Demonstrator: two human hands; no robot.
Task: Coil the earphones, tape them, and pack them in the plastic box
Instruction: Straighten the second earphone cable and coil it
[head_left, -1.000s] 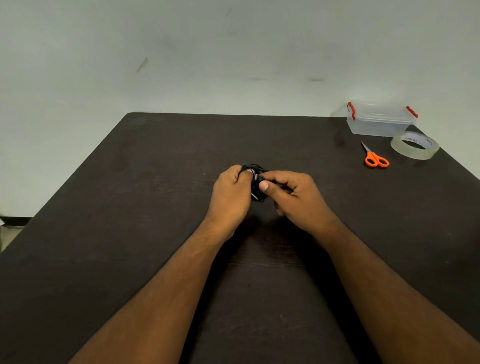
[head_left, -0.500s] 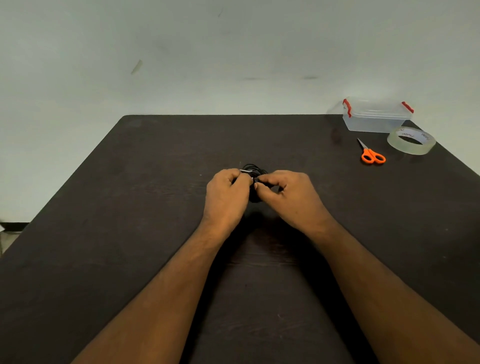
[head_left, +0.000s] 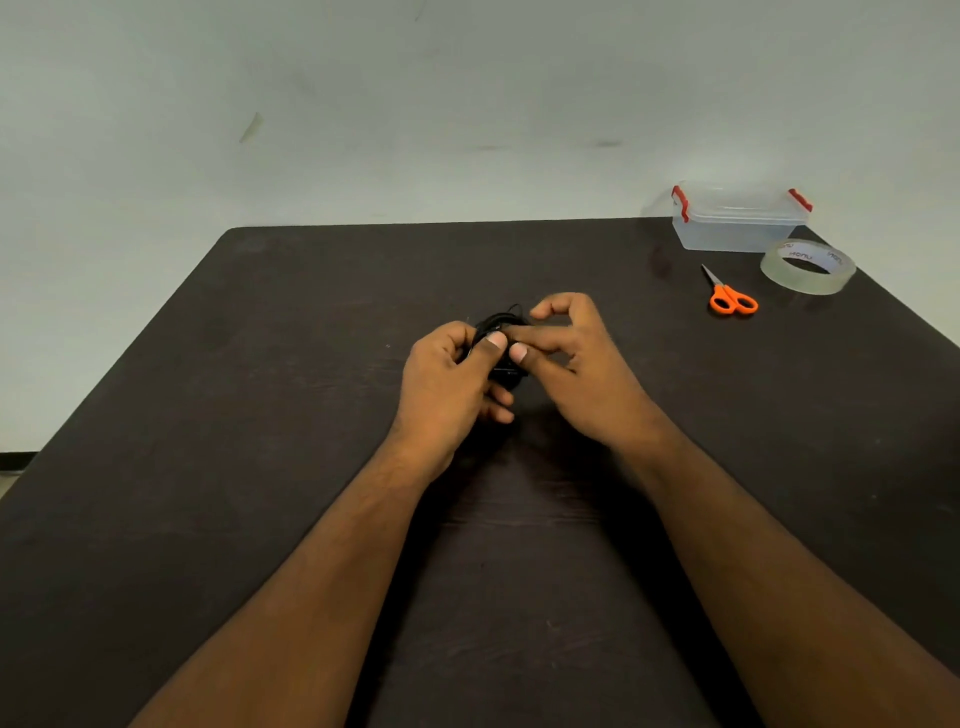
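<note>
A small bundle of black earphones (head_left: 503, 326) is held over the middle of the dark table (head_left: 260, 415). My left hand (head_left: 447, 384) grips the coil, thumb pressed on top of it. My right hand (head_left: 576, 364) touches the coil from the right with its thumb, while its forefinger curls above the wire. Most of the coil is hidden between the two hands. The clear plastic box (head_left: 737, 218) with red clips stands closed at the far right corner. A roll of clear tape (head_left: 808, 266) lies just in front of the box.
Orange-handled scissors (head_left: 730, 296) lie on the table left of the tape roll, blades pointing away. A pale wall rises behind the table's far edge. The table's left edge drops to a floor at the far left.
My right hand's fingers have lifted and spread above the coil; earlier they were curled down on it. Both hands stay at the table's middle.
</note>
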